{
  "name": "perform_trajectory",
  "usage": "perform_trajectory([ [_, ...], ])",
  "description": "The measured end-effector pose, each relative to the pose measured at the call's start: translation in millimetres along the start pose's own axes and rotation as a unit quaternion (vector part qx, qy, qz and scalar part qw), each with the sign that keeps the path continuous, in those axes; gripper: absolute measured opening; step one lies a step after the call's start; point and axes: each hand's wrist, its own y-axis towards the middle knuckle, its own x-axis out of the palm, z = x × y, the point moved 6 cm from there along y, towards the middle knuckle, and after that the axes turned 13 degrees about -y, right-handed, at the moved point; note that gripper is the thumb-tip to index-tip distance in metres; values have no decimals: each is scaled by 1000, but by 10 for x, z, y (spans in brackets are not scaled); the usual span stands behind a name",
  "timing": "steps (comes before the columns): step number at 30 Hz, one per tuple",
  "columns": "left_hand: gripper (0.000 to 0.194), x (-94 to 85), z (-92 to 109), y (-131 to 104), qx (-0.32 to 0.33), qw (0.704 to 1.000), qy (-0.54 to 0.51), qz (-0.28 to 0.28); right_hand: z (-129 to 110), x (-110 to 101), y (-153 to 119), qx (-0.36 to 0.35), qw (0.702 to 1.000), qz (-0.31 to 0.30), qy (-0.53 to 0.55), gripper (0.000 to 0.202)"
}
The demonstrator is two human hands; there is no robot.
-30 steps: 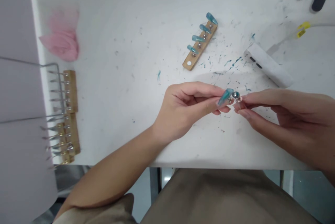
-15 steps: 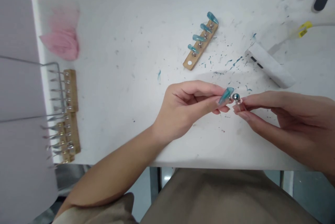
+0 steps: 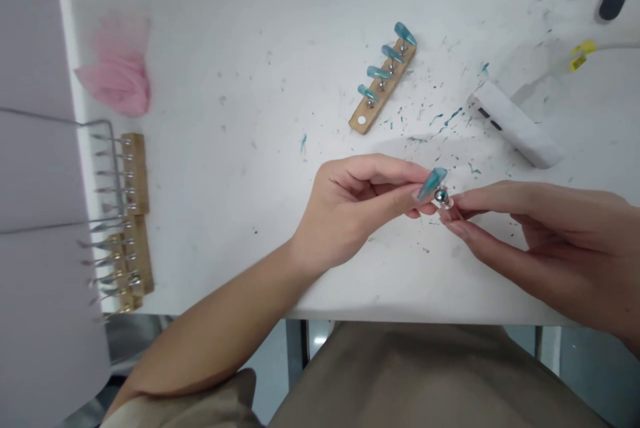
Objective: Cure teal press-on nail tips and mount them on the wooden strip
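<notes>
Between the thumb and fingers of my left hand [image 3: 357, 205] is a teal false nail [image 3: 433, 183], glossy and tilted up to the right; how it is held underneath is hidden. My right hand [image 3: 545, 235] pinches a short clear stick with a shiny round silver end [image 3: 442, 196]. That silver end sits right by the lower edge of the nail; I cannot tell whether they touch. Beyond my hands lies a wooden nail display strip [image 3: 361, 121] carrying several teal false nails [image 3: 379, 73] on metal studs, with a white dot at its near end.
To the right is a white box-shaped device [image 3: 520, 125] with a yellow-tagged cable [image 3: 583, 55]. Teal smears mark the white table [image 3: 225, 168]. At left are a pink cloth-like bundle [image 3: 117, 81], a metal wire frame [image 3: 113, 155] and more wooden nail strips [image 3: 135, 175].
My right hand has moved slightly left and down, bringing the stick's silver end closer to the nail. My left hand has stayed almost still.
</notes>
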Motion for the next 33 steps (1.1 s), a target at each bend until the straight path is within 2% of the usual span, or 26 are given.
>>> perform_trajectory([
  [3,22,15,3,9,5,1000,-15,-11,162,38,-221,44,999,-12,23,54],
  [7,23,35,3,18,-1,1000,-26,-17,194,56,-324,53,998,-12,43,59],
  [10,23,31,12,23,6,1000,-21,-11,112,49,-206,51,998,-7,40,51],
  [14,21,16,9,29,16,1000,-6,-10,-86,12,41,-19,999,29,0,25],
  [19,23,-6,-9,18,15,1000,-11,-8,-191,14,151,-76,996,45,-5,17],
  [22,23,-5,-7,10,12,1000,-7,-3,-107,26,58,-38,999,22,4,19],
  [26,22,13,2,13,12,1000,-9,-6,97,51,-227,55,997,-11,47,49],
  [30,20,14,6,16,15,1000,-9,-9,173,53,-406,66,996,-17,54,59],
  [33,19,15,13,10,21,1000,-1,-4,144,50,-316,65,996,-16,58,54],
])
